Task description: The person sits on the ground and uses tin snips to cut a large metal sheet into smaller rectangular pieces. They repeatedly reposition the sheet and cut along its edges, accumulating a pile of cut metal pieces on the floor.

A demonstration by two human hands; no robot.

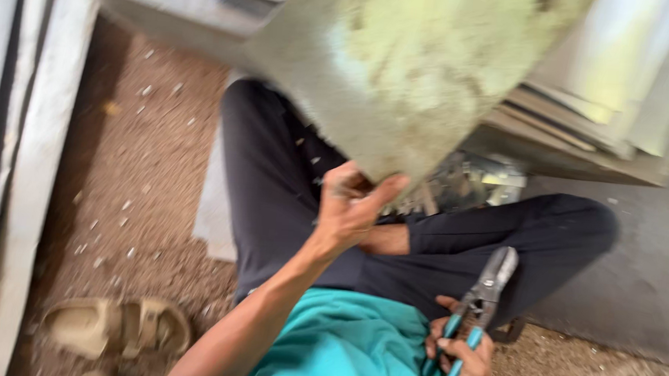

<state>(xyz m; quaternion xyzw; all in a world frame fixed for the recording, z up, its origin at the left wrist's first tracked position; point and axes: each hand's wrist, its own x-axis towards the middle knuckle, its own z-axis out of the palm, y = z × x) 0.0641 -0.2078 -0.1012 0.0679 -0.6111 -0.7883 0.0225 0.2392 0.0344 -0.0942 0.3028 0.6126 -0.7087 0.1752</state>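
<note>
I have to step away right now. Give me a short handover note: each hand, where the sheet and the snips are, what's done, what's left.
Left hand: raised, fingers pinching the lower corner of the grey metal sheet, held up over the lap.
Right hand: closed around the blue handles of the tin snips, blades pointing up, clear of the sheet.
Done: small offcuts litter the floor.
Left: no cut under way; blur hides any marks on the sheet.

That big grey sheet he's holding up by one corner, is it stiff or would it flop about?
Probably fairly stiff: the metal sheet stays flat though the left hand pinches only its lower corner. It is likely light for its size, being lifted one-handed. Its edges may be sharp, as the right hand holds snips nearby.
</note>
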